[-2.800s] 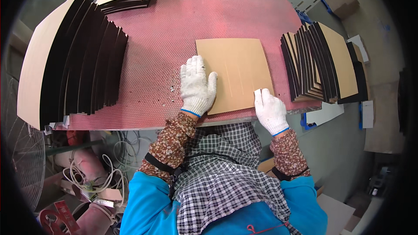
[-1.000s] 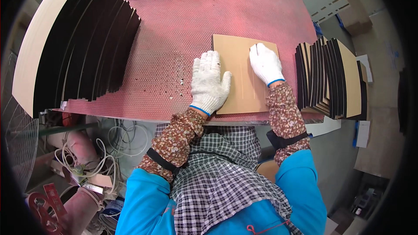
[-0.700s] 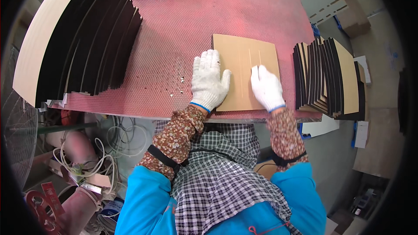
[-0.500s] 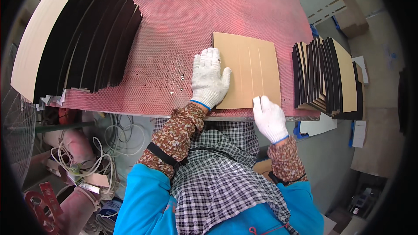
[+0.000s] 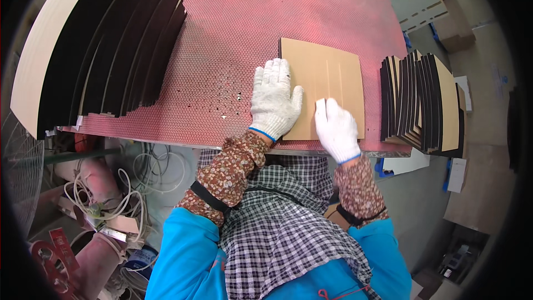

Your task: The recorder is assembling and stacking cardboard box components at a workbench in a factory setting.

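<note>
A tan rectangular board (image 5: 325, 66) with a dark side edge lies on a red mesh-topped table (image 5: 222, 78), near its front edge. Faint pale lines run along the board's face. My left hand (image 5: 275, 100), in a white knit glove, rests flat along the board's left edge, fingers stretched out and thumb over the surface. Over the lower middle of the board is my right hand (image 5: 337, 130), also gloved in white. Its fingers are pinched together and point away from me; whatever they hold, if anything, is hidden.
Large dark-edged boards (image 5: 111, 44) stand in a row at the left of the table. At the right edge stand several smaller boards (image 5: 425, 100). Small scraps (image 5: 225, 116) lie left of my left hand. Pipes and coiled hoses (image 5: 105, 189) are on the floor at lower left.
My right hand has moved forward and a little left, from the board's near edge to further up its face. My left hand keeps its place on the board; the view has shifted slightly.
</note>
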`<state>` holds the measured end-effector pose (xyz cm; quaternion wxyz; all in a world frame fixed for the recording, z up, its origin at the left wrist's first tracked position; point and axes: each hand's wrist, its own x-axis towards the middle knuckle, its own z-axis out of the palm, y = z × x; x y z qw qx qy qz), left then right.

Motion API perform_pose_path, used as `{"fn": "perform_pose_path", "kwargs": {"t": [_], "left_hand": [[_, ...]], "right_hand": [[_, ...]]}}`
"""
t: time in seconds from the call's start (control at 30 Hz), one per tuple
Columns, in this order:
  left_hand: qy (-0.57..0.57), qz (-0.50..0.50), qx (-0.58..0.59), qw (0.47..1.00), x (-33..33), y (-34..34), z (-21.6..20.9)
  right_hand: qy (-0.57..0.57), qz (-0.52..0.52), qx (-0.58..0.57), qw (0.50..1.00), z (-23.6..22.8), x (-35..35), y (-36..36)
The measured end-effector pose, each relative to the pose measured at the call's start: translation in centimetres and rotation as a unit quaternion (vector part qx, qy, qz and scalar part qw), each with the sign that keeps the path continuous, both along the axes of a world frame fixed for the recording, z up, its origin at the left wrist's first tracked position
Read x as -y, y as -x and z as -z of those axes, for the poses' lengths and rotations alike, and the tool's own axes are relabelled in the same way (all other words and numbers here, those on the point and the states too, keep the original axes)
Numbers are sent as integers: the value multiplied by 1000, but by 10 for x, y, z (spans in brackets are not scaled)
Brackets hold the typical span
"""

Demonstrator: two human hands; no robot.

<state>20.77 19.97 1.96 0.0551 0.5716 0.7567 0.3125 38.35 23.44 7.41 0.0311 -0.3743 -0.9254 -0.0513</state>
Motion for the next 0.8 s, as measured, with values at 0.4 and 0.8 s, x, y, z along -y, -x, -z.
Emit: {"fn": "perform_pose_path", "kwargs": {"t": [0.4, 0.8], "left_hand": [[-11, 4, 8, 1000, 2, -3, -1], [-48, -5, 2, 999, 0, 3, -5]], "right_hand": [[-19, -14, -36, 999, 31, -116, 38], [66, 36, -65, 995, -5, 9, -7]]}}
